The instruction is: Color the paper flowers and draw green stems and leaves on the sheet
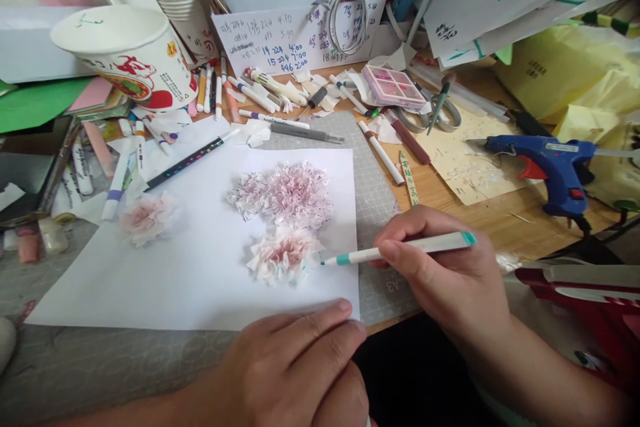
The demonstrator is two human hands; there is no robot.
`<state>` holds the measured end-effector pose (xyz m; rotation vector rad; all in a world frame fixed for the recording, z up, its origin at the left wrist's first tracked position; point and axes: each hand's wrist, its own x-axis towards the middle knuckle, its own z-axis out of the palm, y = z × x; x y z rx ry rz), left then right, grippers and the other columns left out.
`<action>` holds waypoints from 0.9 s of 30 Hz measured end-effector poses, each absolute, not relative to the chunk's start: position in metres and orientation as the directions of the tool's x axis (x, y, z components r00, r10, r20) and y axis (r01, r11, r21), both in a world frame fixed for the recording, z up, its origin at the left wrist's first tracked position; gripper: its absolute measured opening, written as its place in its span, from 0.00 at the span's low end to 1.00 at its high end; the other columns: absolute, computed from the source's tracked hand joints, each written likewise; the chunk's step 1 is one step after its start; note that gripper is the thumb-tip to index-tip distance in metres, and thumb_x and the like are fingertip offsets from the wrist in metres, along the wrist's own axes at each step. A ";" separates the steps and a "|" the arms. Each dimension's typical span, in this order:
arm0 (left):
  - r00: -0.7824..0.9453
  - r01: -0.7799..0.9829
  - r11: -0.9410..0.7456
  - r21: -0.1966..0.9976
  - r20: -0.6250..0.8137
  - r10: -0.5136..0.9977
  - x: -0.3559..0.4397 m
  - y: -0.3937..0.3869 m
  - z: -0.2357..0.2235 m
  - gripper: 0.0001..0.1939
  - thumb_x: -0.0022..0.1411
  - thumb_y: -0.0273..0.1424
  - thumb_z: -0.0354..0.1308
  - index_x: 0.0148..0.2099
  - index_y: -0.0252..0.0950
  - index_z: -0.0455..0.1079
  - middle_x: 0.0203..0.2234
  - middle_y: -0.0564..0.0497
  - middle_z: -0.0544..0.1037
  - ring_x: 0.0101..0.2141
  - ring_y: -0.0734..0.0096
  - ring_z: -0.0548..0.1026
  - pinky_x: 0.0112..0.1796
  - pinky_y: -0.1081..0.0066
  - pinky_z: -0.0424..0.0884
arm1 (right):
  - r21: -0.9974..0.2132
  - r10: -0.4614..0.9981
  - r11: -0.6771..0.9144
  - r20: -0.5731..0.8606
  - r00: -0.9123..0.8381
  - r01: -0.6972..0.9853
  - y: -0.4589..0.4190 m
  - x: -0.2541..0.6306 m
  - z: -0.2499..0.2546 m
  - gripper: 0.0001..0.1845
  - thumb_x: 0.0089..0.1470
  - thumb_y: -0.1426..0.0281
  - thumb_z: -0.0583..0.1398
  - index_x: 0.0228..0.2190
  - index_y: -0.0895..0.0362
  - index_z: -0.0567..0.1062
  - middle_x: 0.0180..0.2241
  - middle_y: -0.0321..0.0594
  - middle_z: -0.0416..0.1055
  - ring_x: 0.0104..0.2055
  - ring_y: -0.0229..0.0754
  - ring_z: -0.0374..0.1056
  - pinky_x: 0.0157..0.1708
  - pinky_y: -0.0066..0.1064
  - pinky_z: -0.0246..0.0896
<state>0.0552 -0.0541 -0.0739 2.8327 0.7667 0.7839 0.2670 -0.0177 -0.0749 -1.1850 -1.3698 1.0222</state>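
My right hand [440, 267] grips a white marker [405, 250] with a teal tip and teal end. Its tip points left, close to the right edge of a pink-and-white ruffled paper flower [283, 255] that has small teal specks. Whether tip and petals touch I cannot tell. Along the lower edge of the white paper sheet [200, 280] rests my left hand [300, 367], fingers curled together; what they hold, if anything, is hidden. Purple-edged ruffled flowers [297, 193] lie just above on the sheet, and a paler one [150, 217] sits at its left.
A blue glue gun [545, 163] lies at the right. Behind the sheet are scattered markers [383, 153], a pink divided box [394, 87], a roll of tape [445, 113] and paper scraps. A large paper cup [125, 60] stands back left. Under the sheet is a grey cutting mat [367, 173].
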 end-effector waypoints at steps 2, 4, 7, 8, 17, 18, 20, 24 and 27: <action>0.732 0.406 -0.896 0.182 0.523 0.438 0.055 -0.051 -0.076 0.17 0.71 0.32 0.48 0.31 0.37 0.73 0.40 0.51 0.83 0.47 0.68 0.79 0.48 0.72 0.76 | -0.977 0.988 0.156 0.157 -0.007 0.144 -0.017 0.267 -0.073 0.07 0.55 0.70 0.65 0.26 0.54 0.75 0.22 0.32 0.71 0.24 0.35 0.65 0.24 0.27 0.58; 0.707 0.386 -0.909 0.157 0.583 0.400 0.056 -0.048 -0.080 0.18 0.71 0.32 0.47 0.30 0.38 0.73 0.38 0.52 0.83 0.45 0.69 0.80 0.47 0.73 0.76 | -0.976 0.987 0.156 0.158 -0.002 0.152 -0.016 0.266 -0.071 0.07 0.55 0.69 0.65 0.26 0.54 0.75 0.22 0.32 0.71 0.24 0.35 0.65 0.24 0.26 0.59; 0.702 0.410 -0.899 0.155 0.575 0.420 0.057 -0.047 -0.085 0.19 0.71 0.32 0.47 0.31 0.38 0.74 0.39 0.52 0.83 0.47 0.69 0.79 0.52 0.72 0.73 | -0.967 0.986 0.166 0.167 -0.011 0.193 -0.016 0.265 -0.068 0.07 0.55 0.70 0.65 0.25 0.55 0.75 0.22 0.32 0.71 0.23 0.34 0.64 0.23 0.25 0.59; 0.696 0.405 -0.903 0.141 0.593 0.405 0.057 -0.046 -0.087 0.19 0.71 0.32 0.47 0.30 0.38 0.74 0.39 0.52 0.83 0.47 0.70 0.79 0.53 0.72 0.72 | -0.964 0.986 0.167 0.166 -0.018 0.206 -0.016 0.265 -0.068 0.08 0.54 0.70 0.65 0.25 0.55 0.75 0.22 0.32 0.71 0.23 0.33 0.64 0.22 0.25 0.59; 0.730 0.379 -0.920 0.104 0.577 0.366 0.056 -0.044 -0.084 0.19 0.71 0.36 0.48 0.29 0.37 0.71 0.39 0.50 0.82 0.47 0.69 0.79 0.53 0.71 0.74 | -0.959 0.982 0.191 0.189 -0.031 0.208 -0.015 0.265 -0.065 0.07 0.53 0.70 0.65 0.24 0.56 0.75 0.22 0.32 0.72 0.23 0.32 0.64 0.22 0.23 0.60; 0.752 0.386 -0.917 0.097 0.543 0.374 0.055 -0.045 -0.083 0.18 0.70 0.39 0.49 0.30 0.37 0.71 0.39 0.50 0.82 0.46 0.68 0.80 0.52 0.70 0.75 | -0.960 0.981 0.193 0.192 -0.025 0.203 -0.015 0.265 -0.065 0.08 0.54 0.70 0.65 0.24 0.56 0.75 0.22 0.33 0.72 0.23 0.33 0.64 0.22 0.23 0.60; 0.782 0.409 -0.908 0.091 0.478 0.400 0.054 -0.047 -0.081 0.19 0.69 0.44 0.52 0.31 0.38 0.71 0.39 0.49 0.82 0.46 0.66 0.80 0.51 0.68 0.76 | -0.964 0.981 0.190 0.192 -0.010 0.186 -0.015 0.266 -0.065 0.08 0.55 0.70 0.65 0.25 0.55 0.75 0.22 0.33 0.72 0.23 0.33 0.65 0.22 0.23 0.60; 0.791 0.436 -0.895 0.094 0.435 0.431 0.052 -0.049 -0.077 0.19 0.68 0.45 0.52 0.32 0.38 0.72 0.40 0.48 0.82 0.46 0.65 0.80 0.51 0.67 0.76 | -0.963 0.981 0.195 0.191 -0.040 0.188 -0.014 0.266 -0.063 0.07 0.54 0.70 0.65 0.25 0.55 0.76 0.22 0.34 0.73 0.23 0.34 0.66 0.21 0.23 0.60; 0.793 0.434 -0.895 0.098 0.430 0.432 0.050 -0.049 -0.073 0.17 0.68 0.43 0.54 0.32 0.38 0.72 0.40 0.49 0.83 0.47 0.66 0.80 0.52 0.68 0.76 | -0.959 0.980 0.200 0.198 -0.033 0.199 -0.013 0.265 -0.062 0.08 0.54 0.71 0.65 0.24 0.56 0.75 0.22 0.34 0.73 0.23 0.34 0.67 0.21 0.24 0.61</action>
